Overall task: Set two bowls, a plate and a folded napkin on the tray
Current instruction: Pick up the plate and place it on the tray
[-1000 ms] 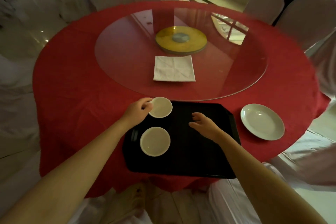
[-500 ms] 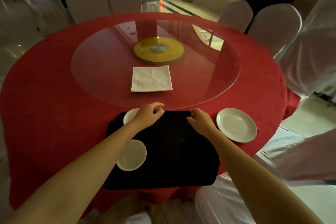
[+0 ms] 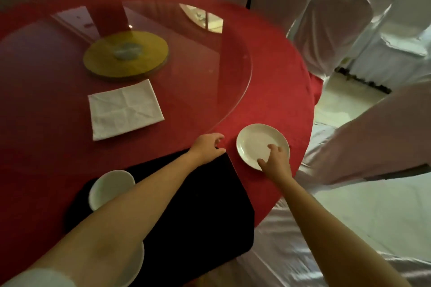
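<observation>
Two bowls already sit on the black tray (image 3: 198, 216), so by the look of it the step in hand is the plate, with the napkin left for last. Going by size, the round table (image 3: 275, 91) under its red cloth fills most of the view, and a glass turntable (image 3: 210, 58) covers its middle. The tray lies at the near edge; the left forearm crosses over it and hides part of both bowls. One bowl (image 3: 109, 186) shows at the tray's far-left corner, and the other bowl (image 3: 137, 263) only as a white rim under the arm at the near left. The folded napkin (image 3: 124, 109), white and creased, lies flat on the glass, well apart from the tray on its far side. The plate (image 3: 256, 144), white, shallow and bare, rests on the cloth just right of the tray. The right hand (image 3: 276, 161) is on its near rim, fingers spread over the plate and not yet closed around it. The left hand (image 3: 206, 147) hangs loosely curled at the tray's far-right corner, holding nothing. Next, I judge, the right hand needs a firm pinch on the rim, a lift clear of the tray's edge, and a move left onto the bare black middle.
</observation>
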A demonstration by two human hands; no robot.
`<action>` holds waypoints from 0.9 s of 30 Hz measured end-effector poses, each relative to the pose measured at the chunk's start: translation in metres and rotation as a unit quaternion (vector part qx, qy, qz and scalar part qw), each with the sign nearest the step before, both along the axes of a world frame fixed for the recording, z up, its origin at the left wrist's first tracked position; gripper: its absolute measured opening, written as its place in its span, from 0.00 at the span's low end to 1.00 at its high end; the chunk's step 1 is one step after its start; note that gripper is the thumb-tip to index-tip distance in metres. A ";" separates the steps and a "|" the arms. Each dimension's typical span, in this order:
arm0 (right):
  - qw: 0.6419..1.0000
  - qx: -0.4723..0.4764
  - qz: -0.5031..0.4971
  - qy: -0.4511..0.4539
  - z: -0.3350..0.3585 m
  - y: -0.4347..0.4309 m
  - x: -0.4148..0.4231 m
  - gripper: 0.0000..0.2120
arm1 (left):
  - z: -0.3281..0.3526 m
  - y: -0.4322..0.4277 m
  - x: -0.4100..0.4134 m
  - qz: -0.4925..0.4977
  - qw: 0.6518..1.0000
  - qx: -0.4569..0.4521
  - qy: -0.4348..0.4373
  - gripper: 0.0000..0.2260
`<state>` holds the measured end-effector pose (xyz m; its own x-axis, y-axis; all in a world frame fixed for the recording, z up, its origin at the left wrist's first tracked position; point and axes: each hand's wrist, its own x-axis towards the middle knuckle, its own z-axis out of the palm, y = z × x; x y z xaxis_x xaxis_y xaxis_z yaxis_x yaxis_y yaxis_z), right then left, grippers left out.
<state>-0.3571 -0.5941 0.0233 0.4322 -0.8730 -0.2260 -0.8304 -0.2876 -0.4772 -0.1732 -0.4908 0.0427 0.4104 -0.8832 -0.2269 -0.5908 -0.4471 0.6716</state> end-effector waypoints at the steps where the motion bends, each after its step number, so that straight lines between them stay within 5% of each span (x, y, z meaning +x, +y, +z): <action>1: 1.000 -0.004 -0.022 0.020 -0.005 -0.005 -0.005 0.29 | -0.005 -0.013 -0.002 -0.007 1.000 0.006 -0.002 0.21; 5: 0.995 -0.002 -0.081 0.064 -0.026 -0.022 -0.021 0.31 | -0.028 -0.056 -0.010 -0.048 0.999 0.017 -0.011 0.22; 13: 0.994 0.042 -0.100 -0.019 -0.051 -0.046 -0.029 0.37 | -0.055 -0.108 -0.008 -0.072 0.994 0.074 -0.024 0.31; 19: 0.988 0.045 -0.124 -0.080 -0.057 -0.052 -0.026 0.39 | -0.057 -0.124 -0.009 -0.093 0.994 0.052 -0.037 0.16; 27: 0.987 0.037 -0.122 -0.099 -0.053 -0.052 -0.025 0.39 | -0.052 -0.117 -0.008 -0.071 0.997 0.024 -0.009 0.14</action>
<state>-0.3817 -0.6465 -0.0300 0.2526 -0.9411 -0.2246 -0.7589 -0.0486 -0.6494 -0.1810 -0.6077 -0.0094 0.2866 -0.9211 -0.2635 -0.6624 -0.3892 0.6402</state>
